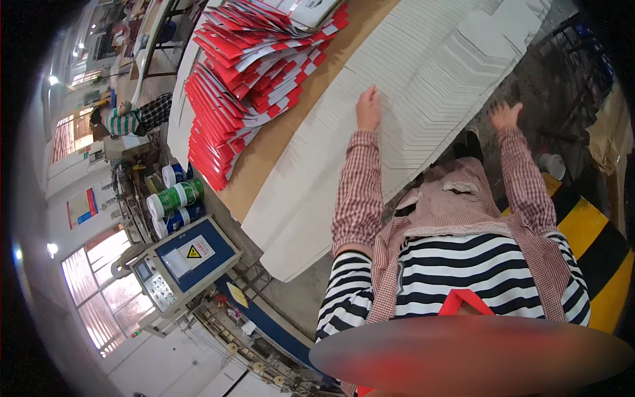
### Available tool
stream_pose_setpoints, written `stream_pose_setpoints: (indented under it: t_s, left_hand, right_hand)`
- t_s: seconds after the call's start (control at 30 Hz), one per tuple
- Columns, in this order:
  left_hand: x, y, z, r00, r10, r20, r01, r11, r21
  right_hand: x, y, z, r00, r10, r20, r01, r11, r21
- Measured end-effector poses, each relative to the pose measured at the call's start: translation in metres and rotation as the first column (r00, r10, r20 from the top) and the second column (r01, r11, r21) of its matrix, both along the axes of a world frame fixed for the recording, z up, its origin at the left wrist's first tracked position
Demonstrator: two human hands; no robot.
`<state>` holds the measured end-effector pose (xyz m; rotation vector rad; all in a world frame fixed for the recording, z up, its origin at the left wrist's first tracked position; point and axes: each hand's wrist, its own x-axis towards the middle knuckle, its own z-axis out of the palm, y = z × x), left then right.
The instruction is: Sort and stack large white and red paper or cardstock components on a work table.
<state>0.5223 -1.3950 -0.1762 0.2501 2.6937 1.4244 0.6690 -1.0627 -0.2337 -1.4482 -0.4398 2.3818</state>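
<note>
Long rows of overlapping white paper sheets [317, 152] lie fanned across the table in front of me. Over their middle is my left hand [368, 111], fingers loosely extended toward the far side and nothing visible in them. Whether it touches the sheets I cannot tell. My right hand [506, 116] is off to the right, just beyond the sheets' near edge, with thumb and fingers apart and nothing held. Left of the white rows, a heap of red and white folded printed pieces [254, 86] lies in overlapping layers on brown board [264, 169].
A blue and grey machine cabinet [188, 258] with a control panel stands at the left, near stacked paint-type buckets [175, 200]. Another person [132, 119] is farther left. Yellow and black stripes [589, 231] and a white bucket [551, 167] are at my right.
</note>
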Motion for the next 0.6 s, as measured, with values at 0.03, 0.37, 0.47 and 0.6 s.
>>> stream_pose_setpoints:
  t_s: [0.03,0.37,0.47,0.6]
  left_hand:
    - [0.005,-0.012,0.002,1.000,0.017,0.026,-0.015,0.999,-0.052]
    - [0.060,-0.073,0.017,0.949,-0.271,0.164,0.292,0.949,-0.119]
    - [0.063,-0.081,0.012,0.943,-0.192,0.270,0.174,0.981,0.091]
    - [0.070,-0.076,0.011,0.973,-0.198,0.122,0.205,0.978,-0.049]
  right_hand:
    - [0.018,-0.009,0.009,1.000,0.016,0.013,-0.016,1.000,-0.011]
    - [0.042,-0.083,-0.010,1.000,0.018,0.018,-0.014,0.972,-0.234]
    - [0.037,-0.089,-0.018,0.998,0.047,-0.051,-0.058,0.966,-0.251]
    - [0.035,-0.088,-0.023,0.988,0.057,-0.142,-0.094,0.959,-0.266]
